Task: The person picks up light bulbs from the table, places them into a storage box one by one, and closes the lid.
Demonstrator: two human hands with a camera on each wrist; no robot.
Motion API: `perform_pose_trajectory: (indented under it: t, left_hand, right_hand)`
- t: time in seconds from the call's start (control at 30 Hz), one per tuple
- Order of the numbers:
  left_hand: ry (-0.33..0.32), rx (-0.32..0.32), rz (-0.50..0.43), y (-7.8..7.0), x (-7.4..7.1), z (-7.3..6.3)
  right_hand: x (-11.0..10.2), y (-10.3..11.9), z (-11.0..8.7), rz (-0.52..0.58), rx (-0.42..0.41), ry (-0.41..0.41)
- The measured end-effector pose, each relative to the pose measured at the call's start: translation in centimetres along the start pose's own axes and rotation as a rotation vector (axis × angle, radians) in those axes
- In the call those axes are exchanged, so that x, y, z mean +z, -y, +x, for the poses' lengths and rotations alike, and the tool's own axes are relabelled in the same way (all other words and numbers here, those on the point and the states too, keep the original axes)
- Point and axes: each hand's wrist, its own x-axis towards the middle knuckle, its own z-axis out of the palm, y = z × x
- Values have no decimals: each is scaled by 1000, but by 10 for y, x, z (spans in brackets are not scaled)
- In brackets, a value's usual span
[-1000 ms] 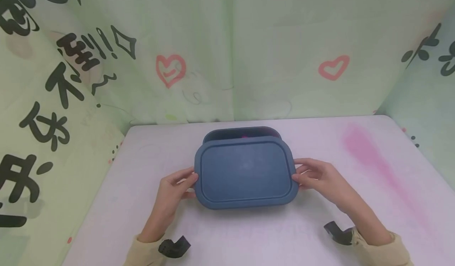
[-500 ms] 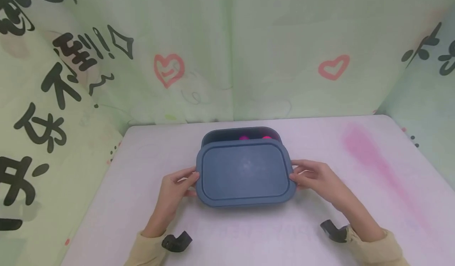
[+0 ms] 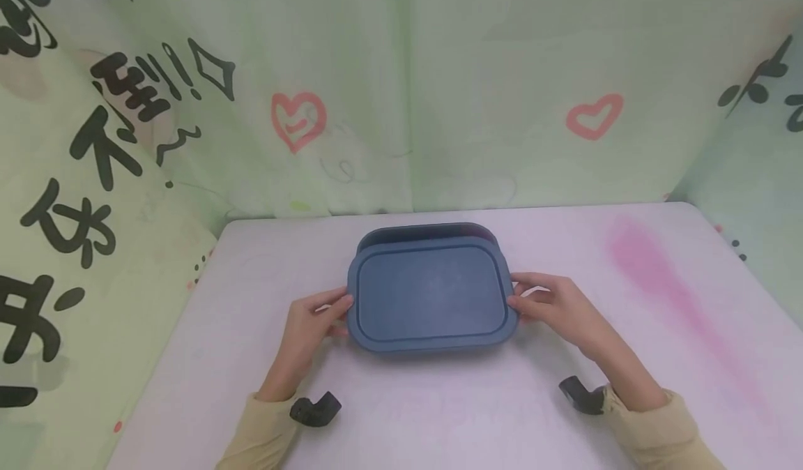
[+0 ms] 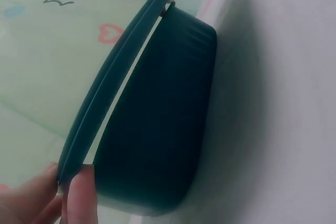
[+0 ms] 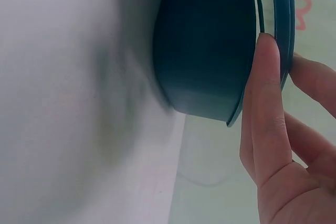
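Observation:
A blue rectangular lid (image 3: 433, 292) with rounded corners spans the space between both hands. My left hand (image 3: 307, 327) pinches its left end, thumb on top and fingers beneath. At the opposite end my right hand (image 3: 561, 309) pinches the edge in the same way. Under the lid stands a matching deep box (image 3: 426, 232), its back rim showing beyond the lid's far edge. In the left wrist view a thin slit of light separates the lid (image 4: 113, 90) from the box wall (image 4: 157, 114). The box's contents are hidden.
The box stands on a white table (image 3: 439, 414) with a pink smear (image 3: 652, 268) on the right. A pale green curtain (image 3: 489, 51) with drawn hearts and black characters hangs behind and at the sides. Black wrist pieces (image 3: 316, 410) stick out from the beige sleeves (image 3: 257, 431).
Both hands have carried the lid a little away from the body, farther over the box. The pink and purple things seen inside half a second ago are now covered.

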Motion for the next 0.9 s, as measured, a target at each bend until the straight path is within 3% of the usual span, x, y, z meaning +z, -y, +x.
perform_pose_trajectory:
  t: [0.33, 0.77, 0.9]
  left_hand:
    - [-9, 57, 8, -7, 2, 15]
    - [-10, 44, -3, -11, 7, 30]
    - [-8, 52, -1, -13, 8, 33]
  right_hand:
    - [-2, 3, 14, -43, 9, -21]
    - [-2, 4, 32, -36, 23, -37]
    - [-2, 8, 36, -80, 30, -48]
